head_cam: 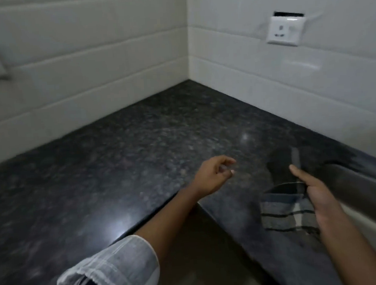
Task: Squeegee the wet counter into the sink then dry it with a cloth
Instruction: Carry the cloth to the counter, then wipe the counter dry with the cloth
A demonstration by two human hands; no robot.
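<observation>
The right hand (313,198) grips a striped cloth (283,209); the thumb lies over its upper edge and the fabric hangs down below the palm, partly folded. The picture is blurred, so the other fingers behind the cloth are not clear. The left hand (213,176) holds nothing; its fingers are loosely curled and it hovers just above the dark granite counter (122,164), near the front edge where the counter makes its inner corner.

No squeegee is visible, so the drying step seems to be the one in hand. The cloth is already in the right hand, and the surface to dry lies mostly ahead of and to the left of that hand, reaching back to the corner of the tiled wall (90,66). The steel rim of the sink (361,180) is directly to the right of the right hand, almost touching it. So the coming move probably goes away from the sink: the right hand must lower the cloth flat on the counter and wipe leftward and forward. A darker patch beyond the thumb may be wetness; it cannot be told surely.
</observation>
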